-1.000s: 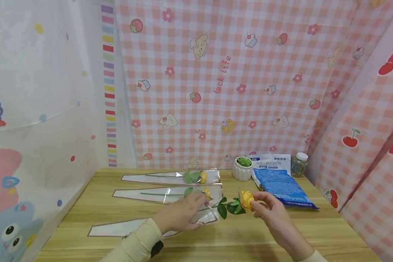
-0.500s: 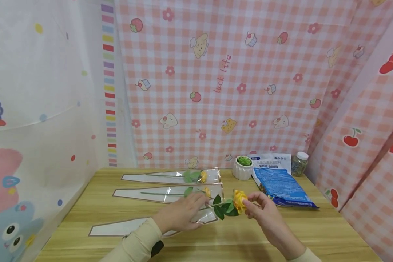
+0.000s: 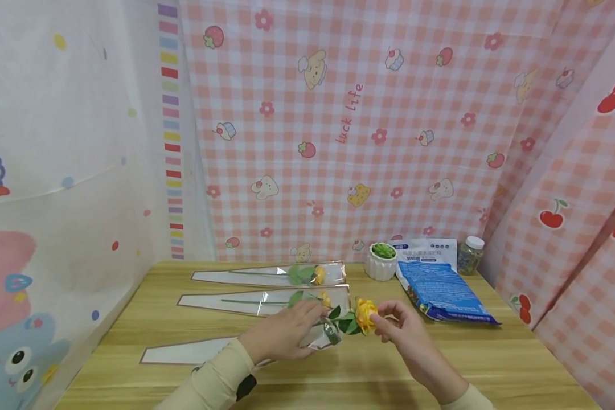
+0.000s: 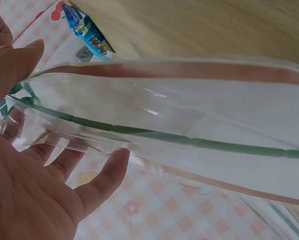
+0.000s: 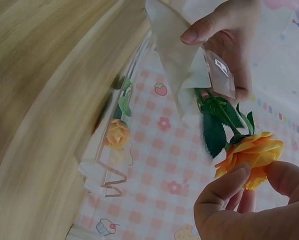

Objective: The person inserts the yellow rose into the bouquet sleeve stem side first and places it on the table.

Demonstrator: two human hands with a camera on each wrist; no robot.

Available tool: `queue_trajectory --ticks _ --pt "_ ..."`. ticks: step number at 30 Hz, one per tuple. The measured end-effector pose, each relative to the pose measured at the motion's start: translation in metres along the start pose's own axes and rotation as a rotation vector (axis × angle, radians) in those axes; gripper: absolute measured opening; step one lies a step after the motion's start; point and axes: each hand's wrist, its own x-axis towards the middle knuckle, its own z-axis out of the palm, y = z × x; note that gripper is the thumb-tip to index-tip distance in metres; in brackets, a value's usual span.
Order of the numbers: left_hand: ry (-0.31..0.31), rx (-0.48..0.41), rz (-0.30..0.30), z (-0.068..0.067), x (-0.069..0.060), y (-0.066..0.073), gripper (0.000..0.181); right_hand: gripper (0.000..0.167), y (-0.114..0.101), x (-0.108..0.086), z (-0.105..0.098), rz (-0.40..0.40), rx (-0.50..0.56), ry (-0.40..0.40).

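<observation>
My right hand (image 3: 407,336) pinches the bloom of a yellow rose (image 3: 365,316) between thumb and fingers. Dark green leaves (image 5: 214,130) sit just outside the mouth of a clear sleeve with a pinkish-brown border (image 3: 179,353). Inside that sleeve runs the rose's green stem (image 4: 164,135), plain in the left wrist view. My left hand (image 3: 287,333) holds the sleeve near its mouth, thumb at one edge and fingers at the other. From the head, this hand hides much of the sleeve's wider end.
Behind lie two more sleeves, a nearer one (image 3: 210,300) and a farther one (image 3: 212,277), each with a yellow rose inside. A white pot with a green succulent (image 3: 381,266), a blue bag (image 3: 446,293), a white packet (image 3: 425,249) and a lidded jar (image 3: 470,256) stand back right.
My right hand has moved left with the rose, bringing bloom and leaves closer to the sleeve's mouth; some leaves now reach it. The left hand has stayed in about the same place.
</observation>
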Motion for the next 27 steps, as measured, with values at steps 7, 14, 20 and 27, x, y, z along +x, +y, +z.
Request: queue_trajectory --ticks 7,14,20,27 --pt "0.014 0.000 0.012 -0.002 -0.001 0.001 0.061 0.019 0.004 0.001 0.006 0.010 -0.039 -0.016" --pt "0.019 -0.011 0.028 -0.002 0.000 0.000 0.057 0.021 0.004 0.001 0.011 0.011 -0.049 -0.012" --pt "0.016 -0.009 0.025 -0.002 0.000 0.000 0.057 0.021 0.005 0.001 0.017 -0.007 -0.062 0.004" --pt "0.022 -0.003 0.034 -0.002 -0.001 -0.001 0.056 0.022 0.008 0.002 0.022 -0.024 -0.080 -0.003"
